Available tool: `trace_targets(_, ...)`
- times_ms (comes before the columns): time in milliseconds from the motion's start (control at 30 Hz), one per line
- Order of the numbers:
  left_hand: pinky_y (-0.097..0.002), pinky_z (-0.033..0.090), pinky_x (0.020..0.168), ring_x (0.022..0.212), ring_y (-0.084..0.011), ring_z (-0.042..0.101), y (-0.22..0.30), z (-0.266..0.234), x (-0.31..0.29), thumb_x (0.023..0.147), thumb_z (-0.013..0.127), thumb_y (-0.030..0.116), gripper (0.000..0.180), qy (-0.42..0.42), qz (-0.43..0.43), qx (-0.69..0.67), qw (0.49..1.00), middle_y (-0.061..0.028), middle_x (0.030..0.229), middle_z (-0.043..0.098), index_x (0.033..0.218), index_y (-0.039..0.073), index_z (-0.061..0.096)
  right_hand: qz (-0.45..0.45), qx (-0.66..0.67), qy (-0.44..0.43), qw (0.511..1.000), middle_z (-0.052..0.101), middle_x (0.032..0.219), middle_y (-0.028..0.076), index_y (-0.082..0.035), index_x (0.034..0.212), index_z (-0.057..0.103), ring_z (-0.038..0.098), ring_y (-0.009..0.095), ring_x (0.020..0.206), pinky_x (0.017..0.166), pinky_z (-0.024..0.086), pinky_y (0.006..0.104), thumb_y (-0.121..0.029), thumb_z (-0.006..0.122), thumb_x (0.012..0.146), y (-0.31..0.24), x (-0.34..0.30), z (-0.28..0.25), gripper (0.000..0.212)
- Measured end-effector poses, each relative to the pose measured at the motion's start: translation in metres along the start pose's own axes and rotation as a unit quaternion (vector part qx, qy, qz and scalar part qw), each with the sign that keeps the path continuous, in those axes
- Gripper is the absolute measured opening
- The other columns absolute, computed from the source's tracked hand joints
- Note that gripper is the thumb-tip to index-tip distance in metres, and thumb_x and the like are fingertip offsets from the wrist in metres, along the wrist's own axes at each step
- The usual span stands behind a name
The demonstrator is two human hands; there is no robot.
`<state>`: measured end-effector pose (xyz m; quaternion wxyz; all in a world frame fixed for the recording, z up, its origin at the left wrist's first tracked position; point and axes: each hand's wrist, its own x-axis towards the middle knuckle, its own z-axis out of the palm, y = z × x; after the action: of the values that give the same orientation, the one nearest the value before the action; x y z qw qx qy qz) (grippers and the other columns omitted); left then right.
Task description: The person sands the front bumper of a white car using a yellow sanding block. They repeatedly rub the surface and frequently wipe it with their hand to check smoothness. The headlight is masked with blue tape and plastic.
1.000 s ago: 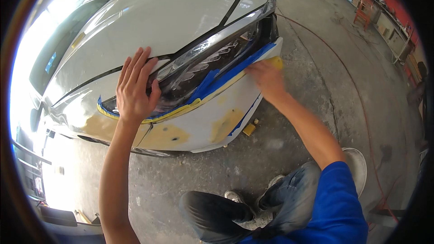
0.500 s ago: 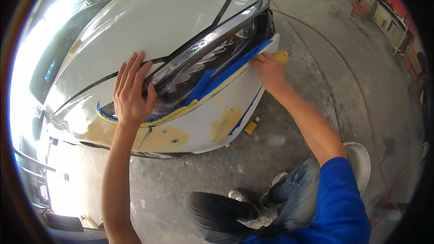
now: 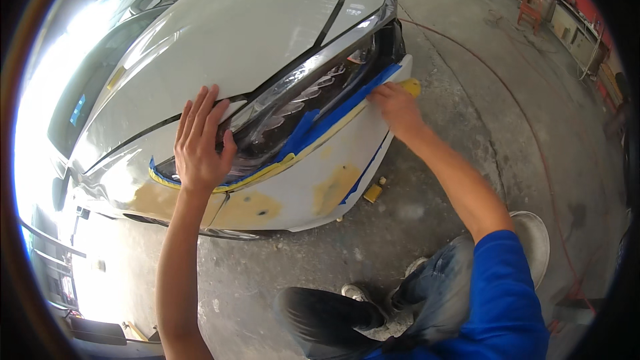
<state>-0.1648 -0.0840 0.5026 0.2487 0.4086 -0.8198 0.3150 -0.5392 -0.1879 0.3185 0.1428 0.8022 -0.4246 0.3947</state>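
A light grey car front [image 3: 260,33] fills the upper middle, with a headlight [image 3: 280,117] edged below by blue and yellow masking tape [image 3: 303,137]. My left hand [image 3: 203,150] lies open, fingers spread, over the headlight's inner end and the hood edge. At the bumper's outer upper corner, my right hand [image 3: 398,112] is closed with its fingers against the surface below the tape. A yellow sanding pad [image 3: 412,87] sticks out past its fingers; the rest is hidden by the hand. The white bumper [image 3: 293,193] carries tan filler patches [image 3: 335,187].
On the concrete floor below the bumper lies a small yellow block [image 3: 373,193]. A pale bucket [image 3: 531,247] stands by my right elbow. A red hose [image 3: 513,93] curves across the floor at right. Shelves [image 3: 567,0] and a red stool [image 3: 531,8] are farther back.
My right hand and the yellow pad have shifted slightly left along the bumper edge. My left hand remains on the hood edge and headlight. The whole view has tilted a little.
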Motion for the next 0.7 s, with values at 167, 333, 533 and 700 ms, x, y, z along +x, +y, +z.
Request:
trace_targets(167, -0.0520, 0.038, 0.122, 0.144, -0.0342, 0.052, -0.001, -0.006, -0.006, 0.084, 0.063, 0.006, 0.045, -0.008, -0.004, 0.007, 1.000, -0.0155, 0.149, 0.060, 0.129, 0.004, 0.068, -0.049, 0.063, 0.008, 0.997, 0.074, 0.114, 0.004, -0.010, 0.106, 0.078, 0.068, 0.028, 0.110, 0.095, 0.057, 0.0405, -0.001, 0.063, 0.078, -0.034, -0.004, 0.002, 0.033)
trace_targets(333, -0.0517, 0.039, 0.122, 0.144, -0.0347, 0.052, 0.004, 0.003, 0.003, 0.085, 0.061, 0.006, 0.047, 0.006, 0.017, -0.016, 1.000, -0.0162, 0.150, 0.059, 0.131, 0.003, 0.067, 0.109, -0.053, 0.001, 0.993, 0.075, 0.110, 0.008, -0.009, 0.104, 0.078, 0.070, 0.032, 0.106, 0.091, 0.057, 0.0416, 0.003, 0.062, 0.079, 0.042, -0.025, -0.023, 0.032)
trace_targets(533, -0.0504, 0.041, 0.121, 0.141, -0.0338, 0.055, 0.000, -0.006, -0.014, 0.083, 0.061, 0.003, 0.046, 0.008, 0.018, 0.013, 1.000, -0.0163, 0.146, 0.062, 0.129, 0.003, 0.068, 0.325, 0.022, 0.082, 0.942, 0.075, 0.115, 0.015, -0.009, 0.117, 0.074, 0.071, 0.038, 0.105, 0.089, 0.056, 0.0422, -0.008, 0.066, 0.098, 0.051, -0.168, -0.114, 0.020)
trace_targets(700, -0.0472, 0.045, 0.117, 0.135, -0.0325, 0.060, 0.097, 0.055, -0.029, 0.083, 0.065, 0.003, 0.041, 0.007, 0.107, -0.124, 0.986, -0.0172, 0.141, 0.065, 0.124, 0.003, 0.070, 0.532, 0.050, 0.206, 0.820, 0.069, 0.128, 0.012, -0.001, 0.134, 0.064, 0.065, 0.022, 0.117, 0.103, 0.050, 0.0362, -0.017, 0.062, 0.106, 0.155, -0.455, -0.251, 0.032)
